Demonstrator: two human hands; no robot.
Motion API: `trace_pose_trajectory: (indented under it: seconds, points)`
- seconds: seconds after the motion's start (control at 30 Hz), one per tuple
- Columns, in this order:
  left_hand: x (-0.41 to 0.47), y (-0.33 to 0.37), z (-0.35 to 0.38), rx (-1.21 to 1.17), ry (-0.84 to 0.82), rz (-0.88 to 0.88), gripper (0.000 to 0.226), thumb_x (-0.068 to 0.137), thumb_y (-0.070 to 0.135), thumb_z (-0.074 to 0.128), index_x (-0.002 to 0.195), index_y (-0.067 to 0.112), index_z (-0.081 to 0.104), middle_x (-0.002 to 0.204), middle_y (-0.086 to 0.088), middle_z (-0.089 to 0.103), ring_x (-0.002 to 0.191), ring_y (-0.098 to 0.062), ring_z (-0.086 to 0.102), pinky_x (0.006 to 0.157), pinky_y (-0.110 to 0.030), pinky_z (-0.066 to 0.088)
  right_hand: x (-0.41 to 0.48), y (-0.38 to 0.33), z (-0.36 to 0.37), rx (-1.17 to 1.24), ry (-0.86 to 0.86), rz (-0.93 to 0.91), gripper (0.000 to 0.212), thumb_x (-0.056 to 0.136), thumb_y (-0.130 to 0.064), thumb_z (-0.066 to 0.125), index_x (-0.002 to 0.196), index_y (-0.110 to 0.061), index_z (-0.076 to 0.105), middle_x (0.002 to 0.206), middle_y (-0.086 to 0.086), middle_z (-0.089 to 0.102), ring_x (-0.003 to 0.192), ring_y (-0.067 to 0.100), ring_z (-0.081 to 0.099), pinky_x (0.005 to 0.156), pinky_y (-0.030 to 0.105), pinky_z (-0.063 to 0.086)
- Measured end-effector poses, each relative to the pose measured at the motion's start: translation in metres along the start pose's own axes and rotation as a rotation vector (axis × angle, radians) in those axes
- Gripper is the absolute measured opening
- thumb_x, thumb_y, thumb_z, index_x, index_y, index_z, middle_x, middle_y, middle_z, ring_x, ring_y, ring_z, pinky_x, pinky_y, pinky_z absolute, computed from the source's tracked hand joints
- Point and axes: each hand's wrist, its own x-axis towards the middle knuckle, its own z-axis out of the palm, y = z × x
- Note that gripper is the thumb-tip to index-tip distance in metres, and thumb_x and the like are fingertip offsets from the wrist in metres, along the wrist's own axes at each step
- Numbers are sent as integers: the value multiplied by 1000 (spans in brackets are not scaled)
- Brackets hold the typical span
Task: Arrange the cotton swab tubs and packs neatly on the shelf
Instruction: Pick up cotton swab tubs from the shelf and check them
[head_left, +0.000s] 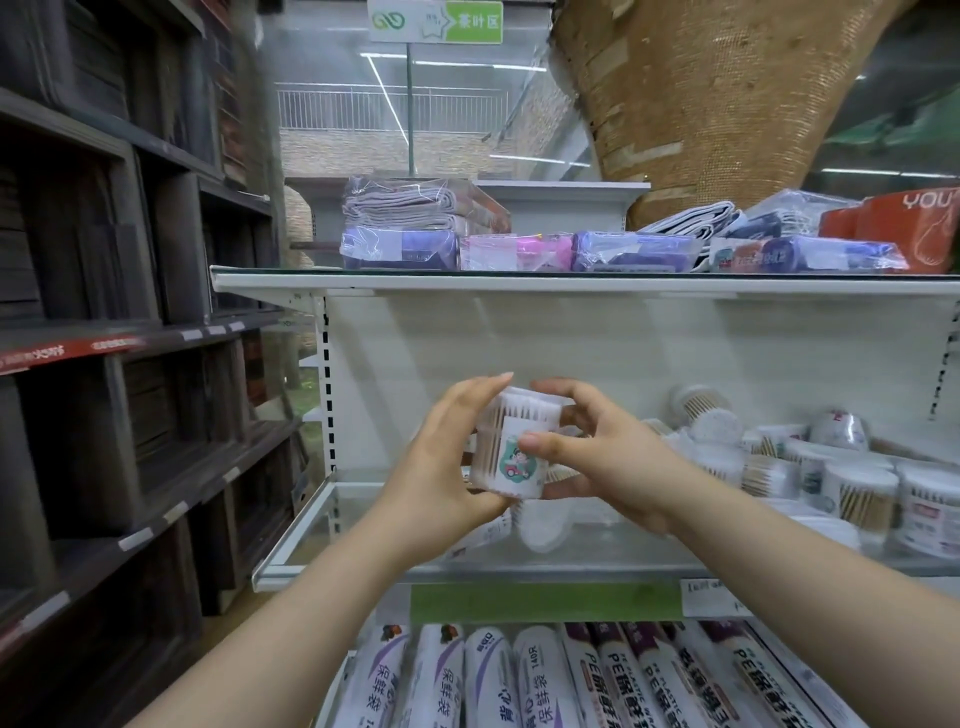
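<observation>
I hold a clear cotton swab tub (511, 447) with a cartoon label upright in front of the middle shelf (467, 569). My left hand (447, 457) wraps its left side and base. My right hand (587, 452) grips its right side, thumb on the label and fingers over the top. Below the tub another white tub (543, 525) lies on its side on the shelf. To the right, several swab tubs (852, 493) stand or lie in a loose heap, some tipped over (701, 408).
The top shelf (519, 280) carries wrapped purple and pink packs (514, 252) and folded cloths. Rolls of plastic bags (545, 680) fill the shelf underneath. Dark wooden shelving (130, 364) stands on the left. The middle shelf's left part shows bare surface.
</observation>
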Motion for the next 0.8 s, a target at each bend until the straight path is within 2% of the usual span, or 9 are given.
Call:
trace_pose_trajectory:
  seconds: [0.07, 0.13, 0.23, 0.3, 0.4, 0.47, 0.57, 0.7, 0.8]
  points:
    - [0, -2, -1, -149, -67, -85, 94, 68, 14, 82, 133, 56, 28, 134, 21, 36, 119, -6, 51, 85, -21, 54, 1, 0, 0, -70, 58, -7, 57, 75, -16, 77, 123, -25, 50, 117, 6, 57, 94, 21, 69, 73, 46, 60]
    - [0, -4, -2, -259, -135, -170, 96, 65, 21, 84, 133, 59, 27, 137, 10, 42, 116, -13, 57, 84, -30, 57, 1, -1, 3, -143, 125, -18, 58, 72, -18, 80, 121, -26, 50, 111, 4, 57, 91, 19, 68, 69, 43, 61]
    - [1, 0, -1, -269, -125, -229, 96, 62, 26, 86, 127, 65, 26, 132, 13, 45, 104, -11, 64, 85, -34, 57, 2, -2, 8, -225, 191, -38, 59, 70, -22, 82, 119, -27, 50, 105, -2, 56, 87, 18, 68, 69, 43, 60]
    - [2, 3, 2, -269, -72, -257, 93, 66, 24, 84, 129, 59, 25, 121, 17, 49, 97, -7, 65, 81, -30, 58, 5, -2, 12, -263, 195, -45, 59, 69, -25, 83, 118, -28, 50, 104, -3, 55, 89, 18, 68, 68, 44, 60]
    - [3, 2, -1, -323, 22, -318, 85, 74, 17, 79, 137, 43, 29, 109, 19, 51, 91, -4, 64, 62, -15, 55, 10, -3, 15, -141, 144, -39, 50, 77, -23, 76, 121, -24, 52, 107, -1, 57, 92, 18, 67, 67, 43, 61]
    - [1, -2, -8, -344, 36, -355, 82, 75, 17, 77, 136, 43, 30, 106, 19, 51, 84, 1, 64, 55, -7, 49, 14, -5, 15, 1, 73, 2, 39, 87, -24, 65, 124, -21, 54, 106, 0, 61, 91, 18, 68, 68, 46, 60]
    - [-4, -14, -18, -386, 36, -395, 83, 74, 17, 79, 135, 47, 32, 113, 13, 56, 80, 3, 68, 57, -8, 49, 20, -4, 17, 88, -33, 58, 28, 94, -25, 53, 123, -24, 58, 114, 1, 63, 93, 22, 68, 69, 45, 60]
    - [-11, -30, -30, -354, 39, -425, 76, 72, 15, 79, 126, 47, 37, 121, 6, 57, 84, -5, 71, 60, -11, 51, 32, 4, 27, 176, -107, 91, 25, 97, -17, 50, 118, -23, 61, 119, 5, 63, 101, 29, 67, 74, 46, 59]
    - [-15, -39, -41, -329, 31, -452, 71, 73, 13, 79, 123, 45, 39, 122, 6, 57, 85, -6, 71, 62, -12, 52, 40, 8, 37, 212, -130, 112, 25, 95, -11, 51, 116, -20, 62, 117, 9, 65, 99, 30, 68, 77, 43, 59]
